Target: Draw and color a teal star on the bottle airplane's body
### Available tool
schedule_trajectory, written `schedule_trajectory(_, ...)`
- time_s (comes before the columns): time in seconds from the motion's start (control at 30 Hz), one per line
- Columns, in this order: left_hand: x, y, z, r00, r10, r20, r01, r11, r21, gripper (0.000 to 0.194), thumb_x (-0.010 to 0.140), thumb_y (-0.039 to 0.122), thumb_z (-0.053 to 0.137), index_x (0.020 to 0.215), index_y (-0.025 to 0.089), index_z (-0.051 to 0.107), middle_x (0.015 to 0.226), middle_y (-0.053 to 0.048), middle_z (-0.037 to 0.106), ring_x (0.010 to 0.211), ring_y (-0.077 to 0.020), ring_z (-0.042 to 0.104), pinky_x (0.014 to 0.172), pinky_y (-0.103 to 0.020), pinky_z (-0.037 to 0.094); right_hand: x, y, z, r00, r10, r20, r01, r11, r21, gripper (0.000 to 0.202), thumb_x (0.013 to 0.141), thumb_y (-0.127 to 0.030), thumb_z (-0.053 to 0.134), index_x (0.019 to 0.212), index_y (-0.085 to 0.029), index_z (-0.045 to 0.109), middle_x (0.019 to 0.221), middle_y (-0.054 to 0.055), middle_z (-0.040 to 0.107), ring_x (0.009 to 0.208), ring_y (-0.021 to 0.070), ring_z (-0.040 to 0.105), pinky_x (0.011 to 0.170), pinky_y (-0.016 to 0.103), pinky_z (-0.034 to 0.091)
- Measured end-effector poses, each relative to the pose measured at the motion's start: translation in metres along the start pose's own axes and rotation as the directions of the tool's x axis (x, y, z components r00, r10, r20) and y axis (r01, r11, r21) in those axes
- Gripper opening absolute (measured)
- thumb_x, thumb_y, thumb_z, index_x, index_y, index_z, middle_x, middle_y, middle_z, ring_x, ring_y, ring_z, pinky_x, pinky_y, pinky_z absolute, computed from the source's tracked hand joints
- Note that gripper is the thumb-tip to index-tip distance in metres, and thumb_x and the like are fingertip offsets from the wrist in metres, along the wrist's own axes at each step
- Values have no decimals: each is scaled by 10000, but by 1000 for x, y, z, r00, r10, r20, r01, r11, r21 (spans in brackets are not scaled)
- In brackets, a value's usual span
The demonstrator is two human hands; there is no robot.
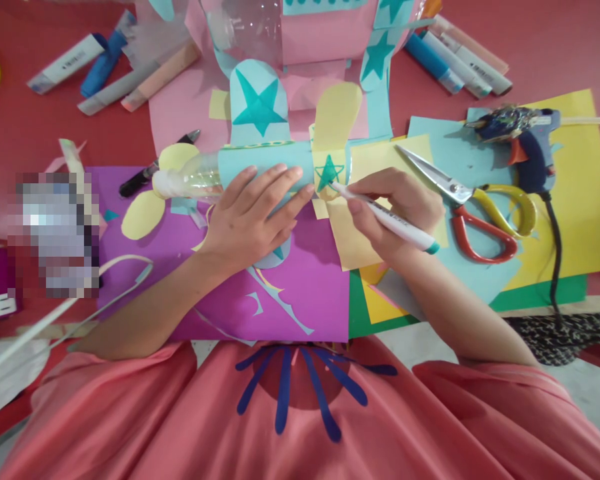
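Note:
A clear plastic bottle (203, 175) lies on its side, wrapped in light blue paper (267, 157), its white cap pointing left. My left hand (253, 217) lies over the wrapped part, fingers across the top and thumb on the near side, gripping it. In my right hand (400, 207) is a white marker (390, 221) with a green end, held like a pen. Its tip touches a green star (329, 173), partly filled in, on a yellow paper strip (336, 120) near the bottle's right end. A blue paper fin (259, 100) with a green star stands behind the bottle.
Scissors (460, 193) lie open right of my right hand, beside a glue gun (527, 143) with a black cord. Several markers (435, 63) lie at the back on both sides. Purple paper (310, 287) with blue scraps is under the bottle. Another decorated bottle (250, 33) stands behind.

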State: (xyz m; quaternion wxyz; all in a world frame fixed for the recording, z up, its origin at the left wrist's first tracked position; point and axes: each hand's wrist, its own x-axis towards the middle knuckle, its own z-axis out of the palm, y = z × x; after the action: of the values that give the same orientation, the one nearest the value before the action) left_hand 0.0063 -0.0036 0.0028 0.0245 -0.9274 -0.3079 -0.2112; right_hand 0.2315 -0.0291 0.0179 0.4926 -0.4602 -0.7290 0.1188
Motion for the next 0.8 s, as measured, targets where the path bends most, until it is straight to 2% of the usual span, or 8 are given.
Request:
schedule_trajectory(0.13,-2,2,2,999,-23,27,23,1000,-8,487,963,326,453,1438,368,354,1395,-6,575,1291,-198,542,1119,-388,364,1,4,-5,993,70,-95,-69,998,8,112,889,-325,605,817,-245,636,682,-18,676,554,110,618,489,268,517)
schedule_trajectory(0.3,-4,3,3,1000,-24,13,24,999,-32,481,955,291,472,1420,368,377,1372,-13,593,1281,-207,547,1090,-414,384,2,4,-5,995,79,-65,-80,997,-18,185,899,-380,600,779,-242,629,644,-24,670,542,109,623,491,271,531)
schedule_trajectory(0.37,-3,3,3,1000,-3,-17,3,1000,3,488,945,284,495,1416,358,389,1354,-17,608,1267,-205,557,1078,-405,392,2,3,-4,996,65,-63,-66,998,-17,177,893,-378,609,779,-242,624,639,-31,669,538,105,622,494,266,533)
schedule_trajectory(0.5,-2,2,2,1000,5,7,-6,999,52,461,953,308,478,1405,368,408,1353,-6,607,1259,-195,558,1074,-397,396,2,5,-1,996,53,-70,-53,999,2,117,881,-336,624,803,-249,634,663,-35,686,537,102,622,480,257,522)
schedule_trajectory(0.57,-2,2,2,1000,22,-18,-21,997,74,457,949,310,482,1399,358,417,1345,-10,612,1247,-196,566,1068,-393,403,1,7,0,996,62,-66,-63,998,-12,120,881,-340,621,800,-254,641,664,-32,684,538,108,622,475,263,518)
schedule_trajectory(0.63,-3,2,3,999,18,-32,-16,999,43,460,944,305,490,1396,356,418,1347,-12,610,1249,-203,565,1072,-398,401,1,8,0,996,67,-58,-69,997,-22,121,882,-341,616,800,-256,643,666,-31,684,543,112,624,476,267,518)
schedule_trajectory(0.73,-4,1,5,999,-34,34,36,998,-51,457,955,317,464,1402,385,399,1393,-1,571,1291,-214,534,1096,-421,376,0,7,0,997,67,-46,-67,998,-3,101,879,-312,618,797,-255,634,664,-36,679,540,105,616,482,258,517)
schedule_trajectory(0.8,-4,1,5,999,-38,37,40,998,-54,475,956,317,459,1417,392,376,1400,3,565,1298,-210,527,1103,-415,363,1,6,-2,997,65,-40,-64,998,17,97,876,-292,622,788,-253,625,655,-43,672,530,96,606,482,247,512)
